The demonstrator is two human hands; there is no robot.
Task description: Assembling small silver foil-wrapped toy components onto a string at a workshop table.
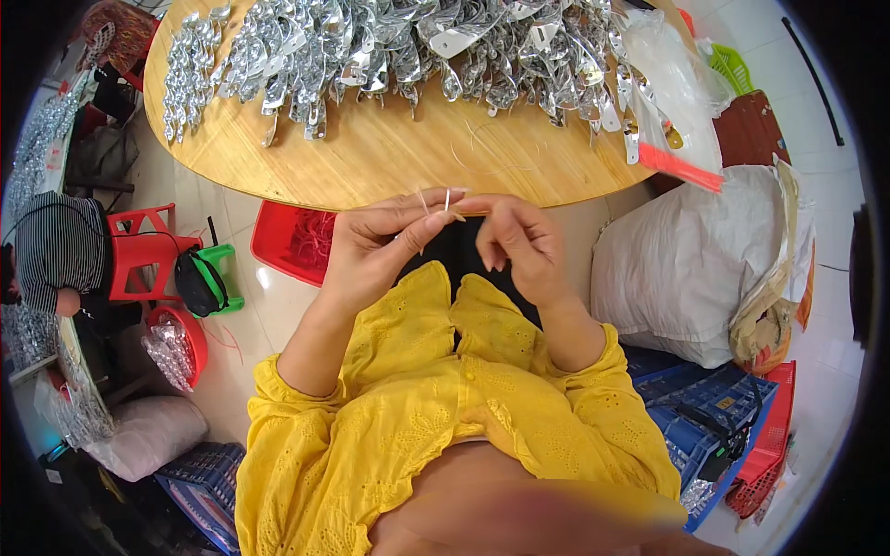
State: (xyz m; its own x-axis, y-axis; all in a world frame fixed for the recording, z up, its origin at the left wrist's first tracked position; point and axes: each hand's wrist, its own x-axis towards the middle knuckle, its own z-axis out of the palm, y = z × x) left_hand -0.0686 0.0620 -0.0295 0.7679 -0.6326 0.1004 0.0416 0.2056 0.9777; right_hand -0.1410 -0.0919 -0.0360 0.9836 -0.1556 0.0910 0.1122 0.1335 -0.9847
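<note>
One co-worker in a striped top (63, 246) is far to the left of the grip, beside a red stool (144, 250). Nearer in comes a red basin (197, 338) of shiny wrapped pieces (169, 350), lower than the grip, and above it a black bag (199, 283) against a green stool (222, 255). Just left of the grip, partly under the counter edge, a red tub (269, 236) holds reddish strands (313, 243). Next is the left hand (380, 243), its grip narrow, thumb and fingertips pinching a slim white strip (448, 198) that stands up from between them. Directly beyond the grip spreads the wooden counter (389, 153), its far part heaped with silver twisted pieces (371, 46). The right hand (524, 239) meets the left at the strip, index finger stretched toward it, other fingers curled; whether its own grip holds anything, I cannot tell. Further right, ahead of the grip, a clear plastic bag (672, 83) lies at the counter's end; a bulging white sack (686, 269) stands right of the grip, with blue crates (714, 398) lower down, nearer the body.
</note>
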